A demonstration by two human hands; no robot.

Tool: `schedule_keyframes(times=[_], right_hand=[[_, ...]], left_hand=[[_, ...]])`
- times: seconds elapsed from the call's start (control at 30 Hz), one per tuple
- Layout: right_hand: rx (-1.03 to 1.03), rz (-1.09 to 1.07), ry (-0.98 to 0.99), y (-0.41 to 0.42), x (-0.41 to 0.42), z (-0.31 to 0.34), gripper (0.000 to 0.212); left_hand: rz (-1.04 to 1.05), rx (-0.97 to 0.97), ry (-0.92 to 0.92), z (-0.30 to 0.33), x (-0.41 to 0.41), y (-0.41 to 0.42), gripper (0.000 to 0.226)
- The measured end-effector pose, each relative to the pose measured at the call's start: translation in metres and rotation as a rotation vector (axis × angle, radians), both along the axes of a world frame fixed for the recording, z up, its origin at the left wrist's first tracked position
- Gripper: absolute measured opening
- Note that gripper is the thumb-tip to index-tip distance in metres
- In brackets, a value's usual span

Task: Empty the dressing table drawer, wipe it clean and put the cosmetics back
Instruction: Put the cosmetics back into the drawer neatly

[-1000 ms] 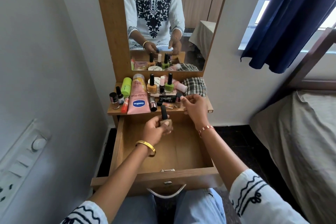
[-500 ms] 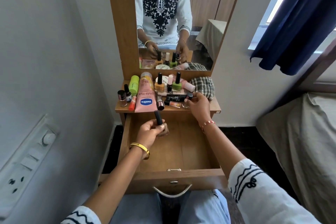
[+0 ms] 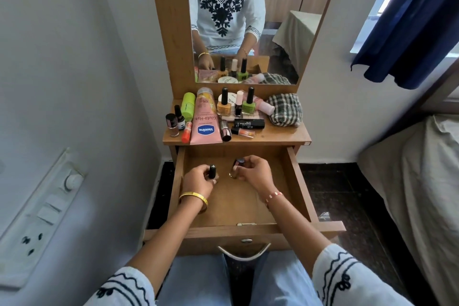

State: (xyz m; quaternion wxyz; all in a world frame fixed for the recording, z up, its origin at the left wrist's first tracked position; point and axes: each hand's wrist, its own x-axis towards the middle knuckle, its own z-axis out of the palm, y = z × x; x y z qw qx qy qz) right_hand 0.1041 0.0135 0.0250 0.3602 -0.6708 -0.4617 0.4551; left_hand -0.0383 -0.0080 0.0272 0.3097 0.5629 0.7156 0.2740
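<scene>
**Both hands down in the open drawer, each on a small bottle**

I see the drawer [image 3: 295, 181] pulled fully out below the dressing table top [image 3: 280, 135]. My left hand [image 3: 197, 180] is inside it near the left wall, fingers curled round a small bottle with a black cap [image 3: 212, 171] that stands upright. My right hand [image 3: 253, 172] is just beside it toward the middle of the drawer, pinching a second small bottle [image 3: 236, 169] that is tilted, its dark cap toward the back; I cannot tell whether either bottle touches the drawer floor.

The other cosmetics are up on the table top: a pink Vaseline tube [image 3: 205, 123] lying flat, a green tube [image 3: 187, 105] left of it, two small dark-capped bottles [image 3: 175, 122] at the left edge, orange [image 3: 224, 104] and green [image 3: 249, 103] nail polish bottles standing near the mirror [image 3: 248, 20], and a black stick [image 3: 249, 123] lying in front of them. A checked cloth [image 3: 285, 109] sits bunched at the right.
</scene>
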Motion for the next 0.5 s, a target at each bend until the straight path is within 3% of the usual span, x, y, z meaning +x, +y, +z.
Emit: schedule_keyframes(times=[0.13,0.23,0.5], right_hand=[[-0.029,0.0,-0.076,0.017,-0.02,-0.015,0.031],[-0.018,-0.001,-0.111,0.022,-0.028,-0.016,0.029],[0.013,-0.03,-0.092,0.044,-0.043,-0.028,0.027]], left_hand=[[-0.028,-0.025,0.163,-0.007,-0.001,0.02,0.037],[-0.024,-0.032,0.251,-0.012,-0.003,0.031,0.038],[0.078,-0.045,0.225,-0.018,-0.005,0.062,0.037]])
